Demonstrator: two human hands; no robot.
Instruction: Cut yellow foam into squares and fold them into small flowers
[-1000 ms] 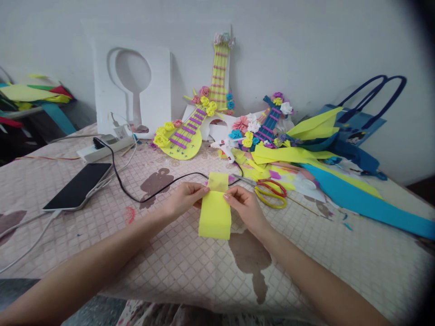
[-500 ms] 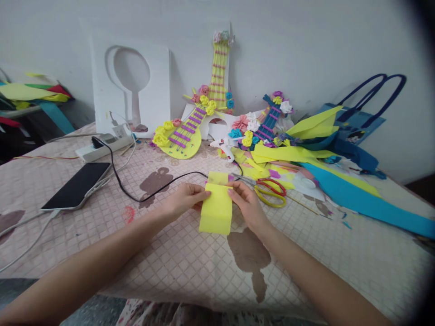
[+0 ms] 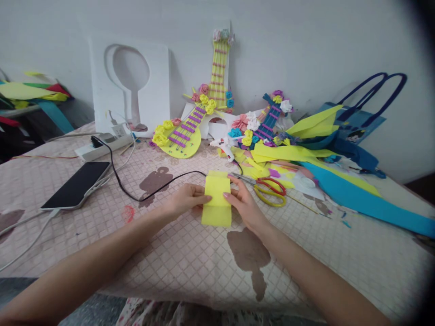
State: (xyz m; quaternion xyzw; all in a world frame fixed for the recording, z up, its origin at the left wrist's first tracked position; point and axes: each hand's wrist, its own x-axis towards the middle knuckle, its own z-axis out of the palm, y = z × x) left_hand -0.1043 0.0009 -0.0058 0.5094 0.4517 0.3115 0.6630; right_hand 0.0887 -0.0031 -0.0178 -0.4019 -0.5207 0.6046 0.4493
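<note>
A folded strip of yellow crepe paper (image 3: 217, 192) is held between my two hands, above the near middle of the table. My left hand (image 3: 190, 198) pinches its left edge, the thumb lying on the front face. On the opposite edge my right hand (image 3: 244, 201) grips the strip, thumb in front and fingers partly hidden behind. The paper shows a crease across it, with a lower flap hanging toward me. Just beyond my right hand lie scissors (image 3: 272, 191) with red and yellow handles. A white glue gun (image 3: 223, 148) rests farther back.
Paper guitars with flowers, one yellow (image 3: 183, 136) and one blue (image 3: 268, 122), stand at the back. A phone (image 3: 77, 184) and power strip (image 3: 105, 147) lie left, with a black cable (image 3: 163, 188) crossing the table. Blue paper (image 3: 356, 199) and a bag (image 3: 356, 122) are right.
The fold in the yellow crepe paper has shifted: the upper layer now reaches farther up and the hanging lower flap is shorter. My right thumb sits slightly lower and farther in.
</note>
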